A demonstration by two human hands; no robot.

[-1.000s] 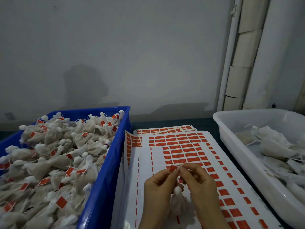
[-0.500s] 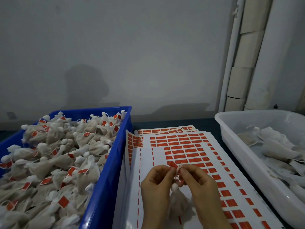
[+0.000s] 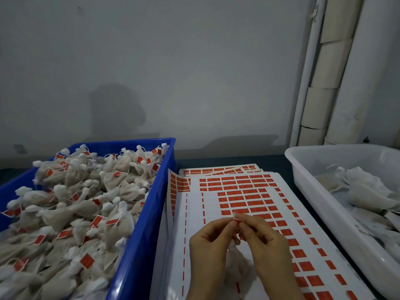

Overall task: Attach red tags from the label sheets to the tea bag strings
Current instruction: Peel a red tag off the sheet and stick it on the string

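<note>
Two hands are being held close together at the near edge. The left hand (image 3: 207,243) and the right hand (image 3: 265,241) are each pinching the same red tag (image 3: 236,219) between thumb and forefinger, with the fingertips touching. A second ago the tag was being shown flat and fully red between them. Now only a pale sliver with a little red beneath is being presented, so the tag is judged as being folded shut. It is probably being closed over the string, which is too fine to be made out.

The tea bag (image 3: 237,258) is being left to hang just under the fingers, much as before, and appears to rest on the label sheet (image 3: 213,204). The sheet's red rows are not being disturbed. From this, one attachment is judged as being finished and the bag as being readied for setting aside.

To the left, tagged bags (image 3: 71,213) are being kept heaped in the blue crate (image 3: 140,234). To the right, untagged bags (image 3: 365,189) are being kept in the white tub (image 3: 320,195). Farther back, more sheets (image 3: 216,169) are being kept stacked beneath the top one.
</note>
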